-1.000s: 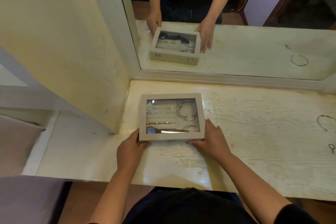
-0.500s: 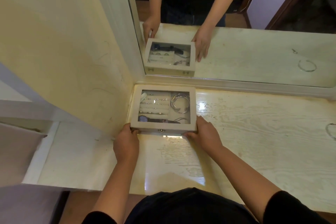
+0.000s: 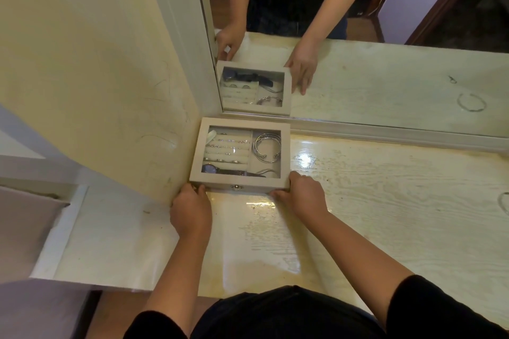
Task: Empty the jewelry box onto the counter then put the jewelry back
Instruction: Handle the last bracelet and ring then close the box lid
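Sitting lid-shut in the counter [image 3: 385, 201] corner, the jewelry box [image 3: 285, 151] is touching the wall [image 3: 96, 77] on its left and the mirror frame [image 3: 385, 132] behind. Gripping it: left hand [image 3: 190, 209] at front-left corner, right hand [image 3: 301, 195] at front-right, fingers [image 3: 276, 195] curling on the box. Inside, bangles [image 3: 266, 147] and watch [image 3: 210, 168] are showing through the lid.

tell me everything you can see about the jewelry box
The jewelry box is a flat, beige, rectangular case, fabric-looking, with a clear window in its closed lid and a small metal clasp at the front. Through the window show rows of rings, silver bangles and a watch. It lies flat on the counter, tucked into the corner between wall and mirror. The left hand and right hand hold its front corners.
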Demonstrator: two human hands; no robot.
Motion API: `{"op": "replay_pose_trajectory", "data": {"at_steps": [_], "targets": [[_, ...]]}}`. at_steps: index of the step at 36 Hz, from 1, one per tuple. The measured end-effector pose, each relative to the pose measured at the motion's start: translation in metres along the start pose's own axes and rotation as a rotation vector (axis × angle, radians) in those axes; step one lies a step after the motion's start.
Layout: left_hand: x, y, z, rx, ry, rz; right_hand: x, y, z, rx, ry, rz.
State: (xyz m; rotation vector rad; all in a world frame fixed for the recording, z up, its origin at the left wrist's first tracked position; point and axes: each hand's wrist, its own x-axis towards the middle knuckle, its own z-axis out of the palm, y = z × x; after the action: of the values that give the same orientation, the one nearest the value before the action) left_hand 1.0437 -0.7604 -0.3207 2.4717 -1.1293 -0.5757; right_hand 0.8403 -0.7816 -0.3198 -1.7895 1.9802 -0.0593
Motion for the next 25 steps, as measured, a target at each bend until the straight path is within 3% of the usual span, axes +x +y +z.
{"op": "replay_pose_trajectory", "data": {"at_steps": [19,25], "targets": [[0.0,0.008,0.001,-0.194,-0.028,-0.042,0.004,-0.01,-0.002,-0.031,-0.005,0.001],[-0.008,0.007,0.006,-0.405,-0.174,-0.147,0.0,-0.009,-0.002,0.031,-0.014,-0.007]]}}
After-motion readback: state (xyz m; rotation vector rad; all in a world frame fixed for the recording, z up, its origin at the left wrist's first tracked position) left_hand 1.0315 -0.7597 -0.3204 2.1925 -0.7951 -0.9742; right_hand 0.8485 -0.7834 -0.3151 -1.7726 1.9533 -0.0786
